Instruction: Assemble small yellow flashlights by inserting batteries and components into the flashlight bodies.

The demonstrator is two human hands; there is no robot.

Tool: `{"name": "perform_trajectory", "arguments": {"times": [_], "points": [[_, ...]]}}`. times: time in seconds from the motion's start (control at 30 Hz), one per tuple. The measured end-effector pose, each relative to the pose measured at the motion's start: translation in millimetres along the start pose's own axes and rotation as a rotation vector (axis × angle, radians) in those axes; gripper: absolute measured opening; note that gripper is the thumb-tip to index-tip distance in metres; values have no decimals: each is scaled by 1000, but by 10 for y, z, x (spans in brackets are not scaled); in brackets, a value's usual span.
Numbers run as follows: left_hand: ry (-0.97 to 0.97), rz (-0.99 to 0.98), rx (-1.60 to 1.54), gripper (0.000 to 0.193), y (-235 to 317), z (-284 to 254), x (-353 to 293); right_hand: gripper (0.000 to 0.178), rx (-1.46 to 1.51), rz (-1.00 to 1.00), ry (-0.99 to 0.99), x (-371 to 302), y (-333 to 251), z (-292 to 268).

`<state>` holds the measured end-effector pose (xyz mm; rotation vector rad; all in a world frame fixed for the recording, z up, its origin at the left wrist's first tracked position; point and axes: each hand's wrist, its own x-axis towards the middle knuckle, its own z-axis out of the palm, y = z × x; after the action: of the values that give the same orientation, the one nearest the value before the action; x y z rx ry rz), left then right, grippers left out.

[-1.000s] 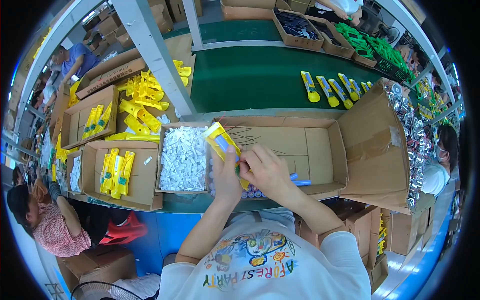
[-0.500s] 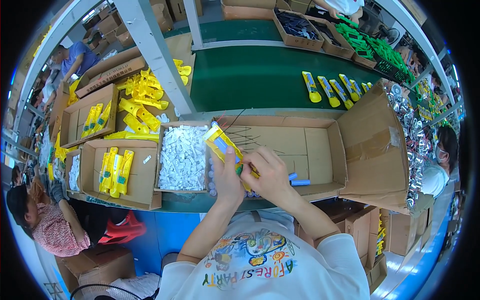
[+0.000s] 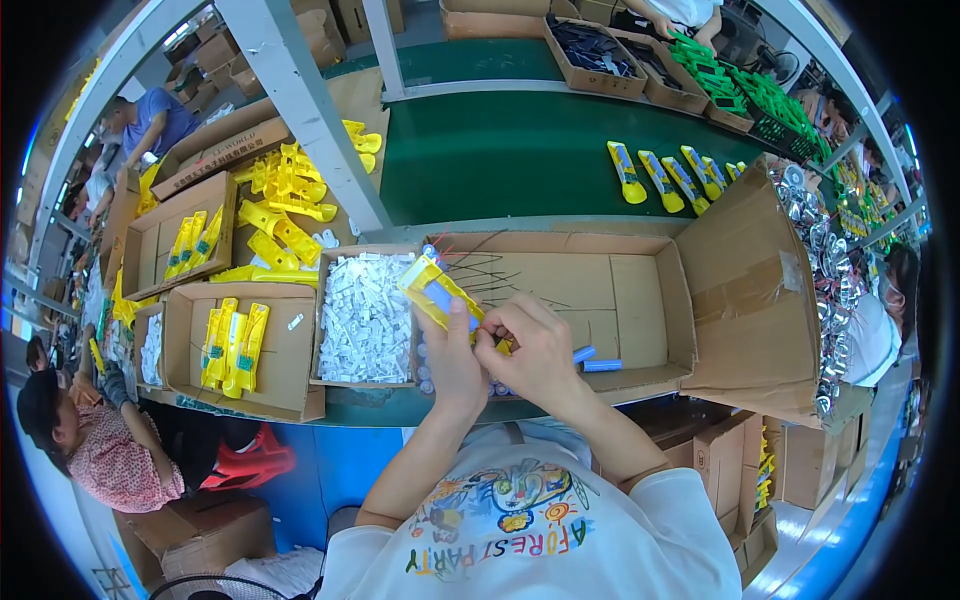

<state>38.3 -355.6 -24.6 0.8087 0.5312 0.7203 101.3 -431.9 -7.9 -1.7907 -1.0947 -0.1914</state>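
Note:
My left hand (image 3: 455, 360) is closed round a yellow plastic housing (image 3: 418, 280), held slantwise over the near edge of a cardboard box. A blue cylindrical battery (image 3: 441, 296) lies inside the housing. At the housing's near end, my right hand (image 3: 532, 345) has its fingers pinched together; whatever small part they grip is hidden. Beyond my hands, thin dark wires (image 3: 495, 268) stick out over the open box (image 3: 635, 300), where two loose blue batteries (image 3: 600, 365) lie. More cylinder ends (image 3: 424, 372) show beside my left wrist.
Left of my hands stand a box of small white parts (image 3: 365, 320) and a box (image 3: 290, 385) with several yellow housings. A green conveyor belt (image 3: 490, 160) carries filled housings. A tall carton flap (image 3: 745, 290) rises at right, near shiny metal parts (image 3: 835, 300). A co-worker (image 3: 100, 440) sits at left.
The housing has shifted slightly left and tilted in my left hand, while my right fingers stay at its near end. The co-worker at left has raised a yellow piece.

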Motion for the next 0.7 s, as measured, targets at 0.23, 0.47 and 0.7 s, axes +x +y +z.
{"name": "perform_trajectory", "arguments": {"times": [0.23, 0.47, 0.7], "points": [[-68, -18, 11, 45, 2, -44, 14, 13, -27, -125, 42, -25, 31, -18], [-94, -153, -119, 41, 180, 15, -4, 54, -270, -72, -174, 3, -102, -304], [-322, -207, -1, 62, 318, -64, 159, 69, 34, 53, -540, 431, 281, -330]]}}
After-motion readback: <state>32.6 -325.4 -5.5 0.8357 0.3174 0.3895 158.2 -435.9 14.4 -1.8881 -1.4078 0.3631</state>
